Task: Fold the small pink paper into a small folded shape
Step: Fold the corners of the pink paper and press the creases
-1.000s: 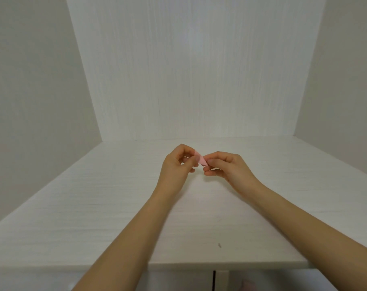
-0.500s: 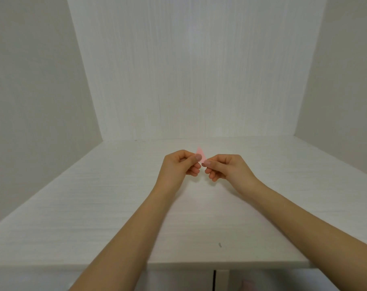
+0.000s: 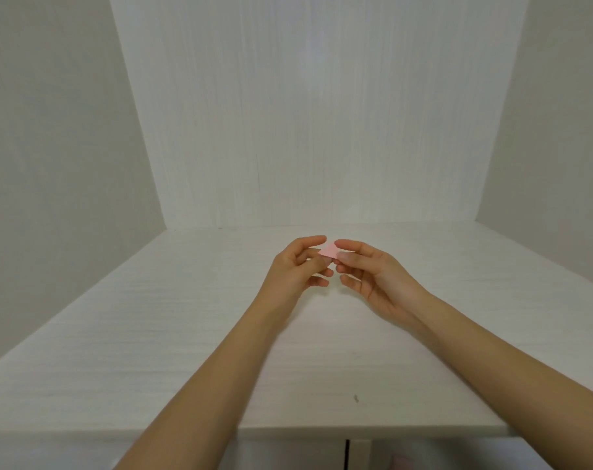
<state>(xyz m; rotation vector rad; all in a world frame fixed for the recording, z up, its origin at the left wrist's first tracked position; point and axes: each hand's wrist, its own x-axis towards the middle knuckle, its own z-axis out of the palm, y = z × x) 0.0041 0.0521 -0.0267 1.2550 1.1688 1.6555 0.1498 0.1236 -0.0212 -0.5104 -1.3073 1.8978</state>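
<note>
The small pink paper [image 3: 329, 250], folded into a little triangle-like piece, is held in the air above the white table [image 3: 152, 334]. My left hand [image 3: 297, 266] pinches its left edge between thumb and forefinger. My right hand [image 3: 369, 269] pinches its right edge the same way, its palm turned up and its other fingers loosely spread. Most of the paper is hidden by my fingertips.
The white table sits in a niche with a white back panel [image 3: 315, 130] and grey side walls. A small dark speck [image 3: 356, 398] lies near the table's front edge. A dark gap [image 3: 346, 456] shows below the front edge.
Both hands have loosened from tight fists: the lower fingers have spread and my right palm has turned upward. The pink paper has tipped from standing upright to lying flatter between the fingertips.
</note>
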